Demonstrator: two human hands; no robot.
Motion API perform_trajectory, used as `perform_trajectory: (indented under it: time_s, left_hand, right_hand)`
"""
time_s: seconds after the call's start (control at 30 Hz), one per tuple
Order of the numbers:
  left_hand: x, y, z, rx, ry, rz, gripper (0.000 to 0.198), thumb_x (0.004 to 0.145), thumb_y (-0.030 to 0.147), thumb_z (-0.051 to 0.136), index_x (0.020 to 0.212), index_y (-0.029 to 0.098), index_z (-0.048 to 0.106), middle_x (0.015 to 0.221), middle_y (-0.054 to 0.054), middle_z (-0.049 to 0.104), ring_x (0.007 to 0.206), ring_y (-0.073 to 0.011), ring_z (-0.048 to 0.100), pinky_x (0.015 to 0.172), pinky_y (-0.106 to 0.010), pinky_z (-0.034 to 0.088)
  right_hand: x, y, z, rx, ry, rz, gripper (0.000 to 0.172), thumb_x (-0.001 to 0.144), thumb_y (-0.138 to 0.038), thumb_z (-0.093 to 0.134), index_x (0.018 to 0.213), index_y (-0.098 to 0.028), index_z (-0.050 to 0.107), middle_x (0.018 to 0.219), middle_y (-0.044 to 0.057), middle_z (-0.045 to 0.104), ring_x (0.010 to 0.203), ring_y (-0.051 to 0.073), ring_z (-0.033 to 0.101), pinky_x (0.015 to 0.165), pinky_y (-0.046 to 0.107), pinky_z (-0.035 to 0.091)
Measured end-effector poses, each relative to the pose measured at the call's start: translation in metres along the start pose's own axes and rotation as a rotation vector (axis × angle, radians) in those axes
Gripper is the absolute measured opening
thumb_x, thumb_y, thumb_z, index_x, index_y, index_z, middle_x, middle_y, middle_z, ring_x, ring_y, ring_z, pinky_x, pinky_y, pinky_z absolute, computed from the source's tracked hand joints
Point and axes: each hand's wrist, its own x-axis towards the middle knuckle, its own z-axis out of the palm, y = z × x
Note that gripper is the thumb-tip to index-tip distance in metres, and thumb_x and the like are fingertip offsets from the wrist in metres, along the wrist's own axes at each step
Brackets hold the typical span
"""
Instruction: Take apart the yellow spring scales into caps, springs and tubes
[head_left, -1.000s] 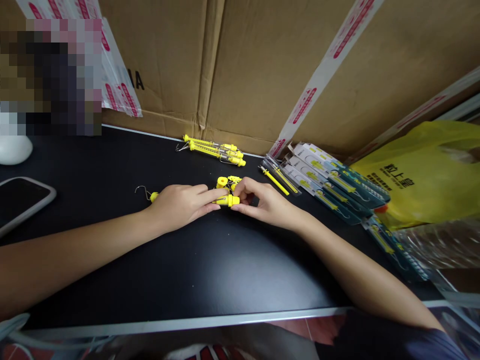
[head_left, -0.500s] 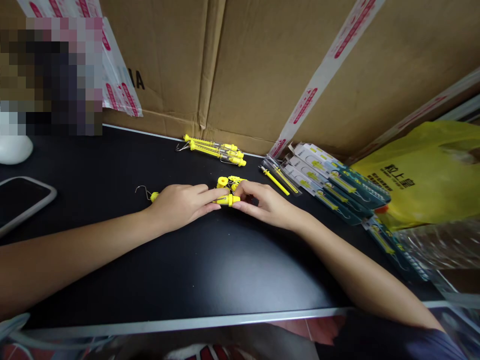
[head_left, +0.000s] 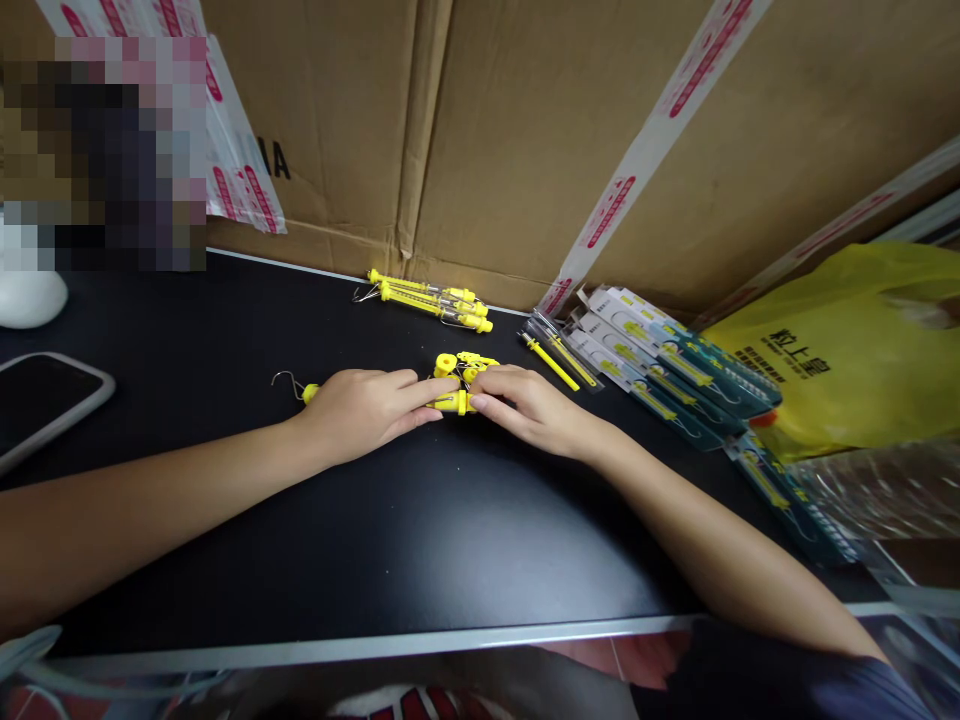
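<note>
My left hand (head_left: pixel 360 412) is wrapped over the body of a yellow spring scale (head_left: pixel 448 402), which lies sideways just above or on the black table. Its bent metal hook (head_left: pixel 282 378) sticks out to the left, past my wrist side. My right hand (head_left: pixel 529 405) is closed at the scale's right end, thumb and fingers pinching the yellow end cap. Most of the scale's middle is hidden under my left fingers. Right behind my fingertips sit several small yellow parts (head_left: pixel 445 364) with metal bits, partly covered by my right hand.
Several yellow spring scales (head_left: pixel 431 305) lie at the table's back edge by a cardboard box (head_left: pixel 495 150). Thin yellow rods (head_left: pixel 551 362) and packaged boxes (head_left: pixel 645 350) are on the right, beside a yellow plastic bag (head_left: pixel 847 350). A phone (head_left: pixel 49 400) lies at left.
My right fingers have shifted slightly left and closed further over the scale's end cap, covering more of it. My left hand has stayed in place.
</note>
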Motion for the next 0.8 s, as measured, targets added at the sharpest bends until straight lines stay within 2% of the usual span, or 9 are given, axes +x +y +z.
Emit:
perform_trajectory:
  time_s: [0.17,0.33,0.5,0.6,0.8]
  left_hand:
    - [-0.0002,-0.0003,-0.0007,-0.001,-0.002,-0.017,0.037,0.094,0.044,0.037,0.126,0.033,0.051,0.077,0.003,0.062,0.062,-0.0102,0.059,0.051,-0.021,0.036]
    - [-0.0005,-0.0003,-0.0006,0.008,-0.003,-0.005,0.036,0.095,0.044,0.036,0.126,0.034,0.051,0.075,0.004,0.062,0.062,-0.0103,0.059,0.051,-0.021,0.035]
    - [-0.0006,-0.0003,-0.0001,0.001,-0.003,-0.012,0.037,0.095,0.045,0.035,0.128,0.034,0.049,0.076,0.004,0.062,0.063,-0.0107,0.059,0.051,-0.022,0.035]
    - [-0.0004,-0.0005,-0.0002,-0.007,-0.005,-0.010,0.037,0.095,0.045,0.035,0.128,0.035,0.049,0.077,0.003,0.062,0.065,-0.0107,0.060,0.052,-0.021,0.036]
    - [-0.0005,-0.0005,-0.0006,0.000,-0.014,-0.015,0.036,0.094,0.044,0.037,0.127,0.034,0.050,0.076,0.003,0.062,0.063,-0.0103,0.059,0.051,-0.020,0.035]
  right_hand:
    - [-0.0028,0.0006,0.0013,0.106,0.063,0.068,0.019,0.088,-0.036,0.054,0.086,-0.018,0.049,0.077,0.000,0.054,0.066,0.011,0.047,0.063,0.024,0.039]
    - [-0.0033,0.0006,0.0010,0.135,0.063,0.094,0.031,0.081,-0.042,0.062,0.093,-0.019,0.046,0.075,-0.002,0.052,0.064,0.011,0.048,0.061,0.024,0.040]
    - [-0.0012,-0.0006,-0.0002,0.024,0.028,0.028,0.020,0.091,-0.038,0.047,0.088,-0.018,0.050,0.077,0.002,0.054,0.069,0.013,0.049,0.067,0.026,0.039]
    - [-0.0001,-0.0003,0.0006,-0.020,0.012,-0.019,0.022,0.094,-0.034,0.041,0.083,-0.017,0.052,0.075,0.002,0.054,0.071,0.014,0.048,0.072,0.028,0.038]
    - [-0.0014,-0.0021,0.0006,0.019,0.047,0.028,0.017,0.089,-0.034,0.051,0.084,-0.018,0.048,0.076,0.001,0.052,0.067,0.012,0.047,0.064,0.025,0.038]
